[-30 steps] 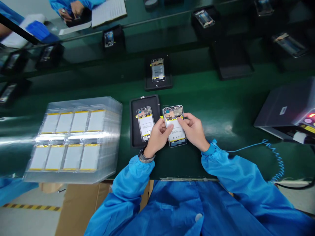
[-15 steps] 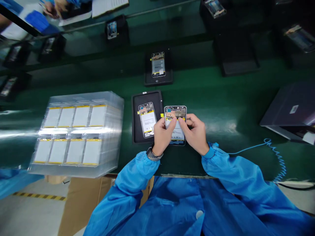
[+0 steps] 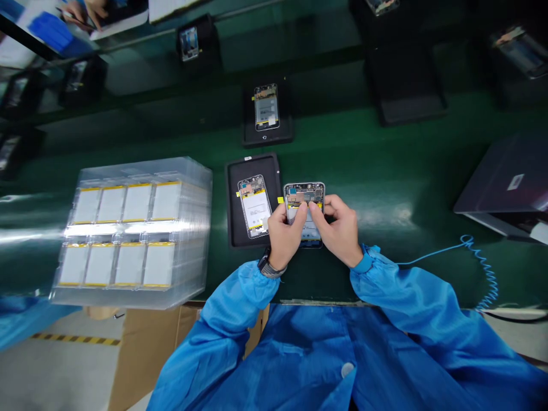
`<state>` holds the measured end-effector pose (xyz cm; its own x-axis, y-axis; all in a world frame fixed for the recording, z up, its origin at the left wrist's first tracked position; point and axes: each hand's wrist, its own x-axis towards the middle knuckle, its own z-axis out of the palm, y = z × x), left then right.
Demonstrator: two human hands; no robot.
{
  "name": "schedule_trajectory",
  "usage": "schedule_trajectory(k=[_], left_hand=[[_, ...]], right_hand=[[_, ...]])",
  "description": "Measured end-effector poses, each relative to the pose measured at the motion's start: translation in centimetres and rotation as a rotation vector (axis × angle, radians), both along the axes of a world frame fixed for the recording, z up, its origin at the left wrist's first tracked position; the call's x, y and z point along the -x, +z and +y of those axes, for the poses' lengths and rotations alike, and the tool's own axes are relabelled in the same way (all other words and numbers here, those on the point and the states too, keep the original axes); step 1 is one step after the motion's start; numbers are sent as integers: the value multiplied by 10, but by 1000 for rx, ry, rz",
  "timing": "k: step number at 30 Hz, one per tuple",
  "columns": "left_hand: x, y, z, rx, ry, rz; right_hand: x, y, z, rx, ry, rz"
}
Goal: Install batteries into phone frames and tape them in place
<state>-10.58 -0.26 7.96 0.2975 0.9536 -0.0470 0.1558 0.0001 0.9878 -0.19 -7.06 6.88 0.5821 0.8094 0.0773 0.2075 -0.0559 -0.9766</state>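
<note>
Both my hands hold an open-backed phone [image 3: 305,200] over the green belt [image 3: 385,188]; its circuit board and white battery face up. My left hand [image 3: 285,233] grips its left edge, thumb pressed near the yellow strip at the battery's top. My right hand [image 3: 337,228] grips the right side, thumb beside the left one. Just left of the phone, a second open phone [image 3: 254,205] lies in a black tray [image 3: 240,171].
A stack of clear trays with white batteries [image 3: 128,228] stands at the left. Another phone in a black tray [image 3: 267,108] lies farther back, more trays beyond. A grey machine [image 3: 505,182] is at the right, with a blue coiled cord [image 3: 479,262]. Another person's hand [image 3: 81,11] shows at top left.
My thumbs have slid up the battery to the yellow strip near the circuit board. The phone has turned upright and shifted slightly away from me.
</note>
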Motion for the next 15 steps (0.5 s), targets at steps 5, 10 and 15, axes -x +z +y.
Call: schedule_trajectory(k=[5, 10, 15], left_hand=[[-1, 1, 0, 16, 14, 7], [-2, 2, -4, -3, 53, 12], [-4, -1, -9, 9, 80, 30]], right_hand=[[1, 3, 0, 11, -18, -36], [4, 4, -1, -30, -71, 23], [6, 2, -1, -53, -95, 89]])
